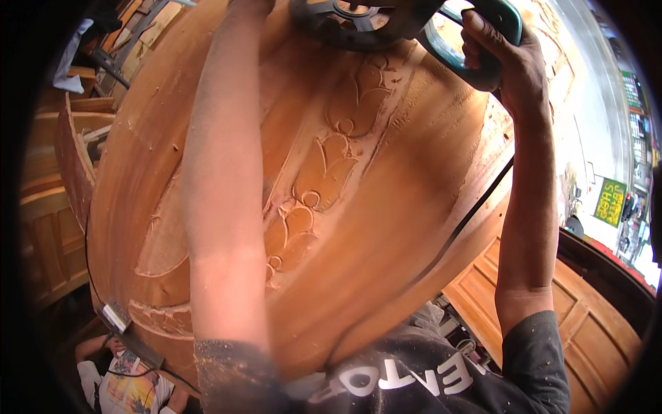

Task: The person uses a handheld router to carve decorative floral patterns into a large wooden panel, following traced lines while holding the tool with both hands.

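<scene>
A corded power tool point(407, 17) with a dark round spoked part and a teal loop handle is at the top edge, partly cut off. My right hand point(517, 65) is closed around that handle, its thumb showing on the near side. Beneath the tool lies a big reddish-brown wooden panel point(414, 200), carved with a raised band of leaf and scroll shapes and dusted with shavings. My left arm stretches across the panel. Only the wrist end of my left hand point(249, 5) shows at the top edge; its fingers are out of view.
A black cord point(469, 217) trails over the panel beside my right arm. Panelled wooden doors stand at right point(586, 317) and left point(52, 234). At the lower left are a small socket box point(116, 317) with wires and another person point(131, 383).
</scene>
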{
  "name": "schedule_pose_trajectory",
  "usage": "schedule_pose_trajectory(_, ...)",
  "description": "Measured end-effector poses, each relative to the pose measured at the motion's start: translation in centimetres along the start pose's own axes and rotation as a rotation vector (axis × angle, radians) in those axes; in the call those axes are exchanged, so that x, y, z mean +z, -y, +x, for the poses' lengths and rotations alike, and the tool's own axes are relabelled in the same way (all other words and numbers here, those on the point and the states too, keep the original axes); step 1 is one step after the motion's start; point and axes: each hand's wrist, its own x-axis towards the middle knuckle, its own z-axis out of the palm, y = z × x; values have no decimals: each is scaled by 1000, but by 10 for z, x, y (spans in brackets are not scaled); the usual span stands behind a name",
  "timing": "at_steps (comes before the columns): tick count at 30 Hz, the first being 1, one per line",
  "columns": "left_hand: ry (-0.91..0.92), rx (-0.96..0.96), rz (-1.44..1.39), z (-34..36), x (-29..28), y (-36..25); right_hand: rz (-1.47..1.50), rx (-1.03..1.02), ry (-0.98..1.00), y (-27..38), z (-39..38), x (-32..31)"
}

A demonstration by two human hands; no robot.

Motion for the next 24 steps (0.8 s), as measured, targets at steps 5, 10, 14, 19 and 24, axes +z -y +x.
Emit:
schedule_pose_trajectory(5, 121, -1103, -1105, 15, -15, -61, -43, -106, -44, 12, -14, 8)
schedule_pose_trajectory(10, 60, -1061, -1420, 6, -10, -29, 109, -20, -132, 14, -26, 39)
schedule_pose_trajectory(14, -8, -946, -1765, -2, 0, -23, 44, -2, 12, 6, -25, 30)
schedule_pose_trajectory(19, 97, -1011, -1301, 6, -14, -41, -24, 31, 135, 11, -21, 18)
schedule_pose_trajectory(24, 562, -282, -2036, 4, -2, 32, 49, 99, 140, 19, -16, 27)
